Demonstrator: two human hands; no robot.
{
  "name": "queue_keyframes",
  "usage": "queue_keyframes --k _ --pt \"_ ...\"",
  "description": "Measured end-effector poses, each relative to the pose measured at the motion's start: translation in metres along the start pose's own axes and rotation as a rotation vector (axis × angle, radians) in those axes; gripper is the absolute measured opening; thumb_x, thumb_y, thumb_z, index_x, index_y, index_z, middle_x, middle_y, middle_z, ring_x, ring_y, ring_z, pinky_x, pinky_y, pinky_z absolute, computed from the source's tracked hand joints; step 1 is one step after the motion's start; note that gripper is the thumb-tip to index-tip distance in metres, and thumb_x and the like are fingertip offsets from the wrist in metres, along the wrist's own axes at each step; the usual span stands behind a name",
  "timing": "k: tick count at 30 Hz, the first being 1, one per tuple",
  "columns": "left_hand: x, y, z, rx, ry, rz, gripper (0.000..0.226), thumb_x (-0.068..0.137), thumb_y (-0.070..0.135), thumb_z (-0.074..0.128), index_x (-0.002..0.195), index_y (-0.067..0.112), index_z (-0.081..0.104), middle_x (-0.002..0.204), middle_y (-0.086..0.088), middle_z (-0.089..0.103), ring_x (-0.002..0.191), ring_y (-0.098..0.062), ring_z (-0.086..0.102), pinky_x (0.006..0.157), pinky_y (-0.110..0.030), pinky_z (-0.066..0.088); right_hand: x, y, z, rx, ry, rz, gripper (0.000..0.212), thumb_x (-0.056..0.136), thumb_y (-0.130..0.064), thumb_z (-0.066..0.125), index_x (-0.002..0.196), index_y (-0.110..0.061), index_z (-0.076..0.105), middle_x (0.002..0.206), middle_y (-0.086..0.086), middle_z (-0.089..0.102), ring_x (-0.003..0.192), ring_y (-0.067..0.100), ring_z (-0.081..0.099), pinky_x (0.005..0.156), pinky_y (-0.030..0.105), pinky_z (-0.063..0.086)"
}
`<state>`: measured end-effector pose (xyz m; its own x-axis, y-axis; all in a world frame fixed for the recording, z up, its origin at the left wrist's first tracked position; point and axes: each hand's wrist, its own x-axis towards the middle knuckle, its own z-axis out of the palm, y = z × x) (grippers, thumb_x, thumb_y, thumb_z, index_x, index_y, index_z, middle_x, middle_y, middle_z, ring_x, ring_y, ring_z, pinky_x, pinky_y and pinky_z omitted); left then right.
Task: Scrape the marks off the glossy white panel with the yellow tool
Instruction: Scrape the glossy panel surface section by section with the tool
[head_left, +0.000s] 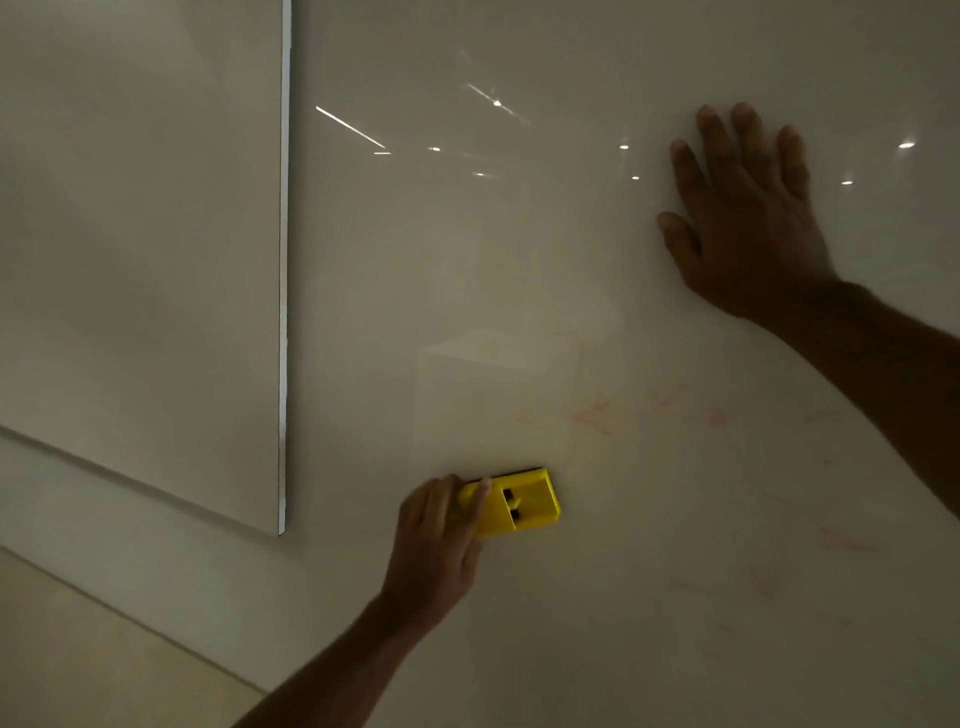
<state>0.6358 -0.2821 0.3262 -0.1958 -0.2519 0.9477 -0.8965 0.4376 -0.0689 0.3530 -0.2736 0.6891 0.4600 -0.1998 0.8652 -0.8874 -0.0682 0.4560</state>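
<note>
Head view shows the left hand (436, 540) clenched around a flat yellow plastic scraper tool (519, 501), its dark top edge pressed to the glossy white panel (519, 260). Up to the right, the right hand (748, 218) lies flat on the panel, fingers spread, holding nothing. Faint red marks (592, 415) sit between and right of both hands.

The panel (519, 291) is glossy off-white, dim and greyish toward the top, and dotted with small bright white reflections and one thin white streak. Faint pinkish-red marks (597, 415) are scribbled in loose strokes across its lower right part. The tool (519, 501) is bright yellow, with two small dark slots in its face and a dark strip along its upper edge.
</note>
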Motion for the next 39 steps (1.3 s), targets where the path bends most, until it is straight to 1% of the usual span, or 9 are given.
queue_keyframes --k 2,8,11,17,20,27,29,34,39 --pt "0.015 -0.010 -0.006 -0.002 0.022 -0.043 0.060 0.094 0.028 0.056 0.150 0.014 0.043 0.122 -0.028 0.064 0.111 -0.044 0.057 0.093 -0.050 0.053 0.000 0.000 -0.001 0.000 -0.005 -0.004 0.065 0.101 -0.045 0.028 0.154 -0.008 0.025 0.165 0.018 0.013 0.153 0.041 0.010 0.122 0.059 0.005" --pt "0.118 -0.063 -0.038 -0.050 0.199 -0.513 0.071 0.100 0.044 0.049 0.152 -0.003 0.045 0.114 -0.032 0.060 0.105 -0.049 0.057 0.093 -0.052 0.044 0.000 0.000 -0.001 -0.002 -0.015 0.004 0.064 0.101 -0.046 0.027 0.154 -0.009 0.025 0.166 0.017 0.012 0.153 0.040 0.009 0.122 0.059 0.005" --pt "0.117 -0.047 -0.026 -0.029 0.228 -0.423 0.067 0.099 0.041 0.052 0.152 0.000 0.045 0.119 -0.030 0.059 0.109 -0.043 0.052 0.092 -0.050 0.043 0.000 0.000 0.000 -0.009 -0.009 0.000 0.064 0.102 -0.047 0.026 0.155 -0.010 0.024 0.166 0.017 0.012 0.153 0.040 0.010 0.122 0.058 0.005" --pt "0.031 0.027 0.012 -0.113 0.042 0.072 0.067 0.099 0.035 0.054 0.160 0.022 0.030 0.129 -0.020 0.051 0.113 -0.040 0.053 0.093 -0.048 0.047 0.000 -0.001 0.000 -0.010 -0.009 0.005 0.064 0.103 -0.046 0.027 0.155 -0.009 0.026 0.166 0.017 0.012 0.152 0.041 0.011 0.122 0.058 0.005" --pt "0.057 0.020 0.006 -0.109 0.075 0.071 0.065 0.098 0.037 0.055 0.157 0.020 0.035 0.126 -0.022 0.054 0.112 -0.040 0.055 0.091 -0.048 0.048 0.000 -0.001 -0.002 -0.005 -0.018 0.002 0.064 0.102 -0.045 0.029 0.155 -0.009 0.026 0.166 0.017 0.013 0.152 0.041 0.011 0.122 0.058 0.007" --pt "0.169 -0.011 -0.026 -0.078 0.272 -0.349 0.066 0.100 0.044 0.056 0.152 0.004 0.047 0.116 -0.025 0.058 0.104 -0.040 0.052 0.087 -0.047 0.042 -0.001 -0.004 -0.004 0.002 -0.030 0.016 0.063 0.103 -0.044 0.030 0.155 -0.010 0.026 0.166 0.016 0.012 0.153 0.040 0.011 0.123 0.058 0.008" --pt "0.163 0.002 -0.020 -0.070 0.268 -0.286 0.066 0.099 0.042 0.059 0.153 0.005 0.046 0.118 -0.026 0.058 0.107 -0.039 0.050 0.087 -0.046 0.041 -0.001 -0.003 -0.004 -0.005 -0.032 0.016 0.062 0.103 -0.044 0.031 0.155 -0.009 0.027 0.166 0.016 0.013 0.153 0.040 0.011 0.123 0.058 0.008" --pt "0.096 0.051 0.005 -0.111 0.048 0.226 0.070 0.091 0.032 0.063 0.156 0.019 0.039 0.128 -0.022 0.051 0.111 -0.041 0.056 0.091 -0.048 0.047 0.000 -0.002 -0.004 -0.011 -0.036 0.014 0.063 0.104 -0.045 0.030 0.155 -0.010 0.026 0.166 0.016 0.012 0.153 0.040 0.010 0.123 0.057 0.007" --pt "0.112 0.029 -0.003 -0.109 0.094 0.167 0.065 0.094 0.035 0.058 0.154 0.018 0.041 0.124 -0.025 0.060 0.111 -0.042 0.058 0.093 -0.047 0.044 -0.001 -0.002 -0.004 -0.008 -0.034 0.010 0.062 0.104 -0.045 0.031 0.155 -0.011 0.025 0.167 0.016 0.012 0.153 0.039 0.010 0.123 0.057 0.008"
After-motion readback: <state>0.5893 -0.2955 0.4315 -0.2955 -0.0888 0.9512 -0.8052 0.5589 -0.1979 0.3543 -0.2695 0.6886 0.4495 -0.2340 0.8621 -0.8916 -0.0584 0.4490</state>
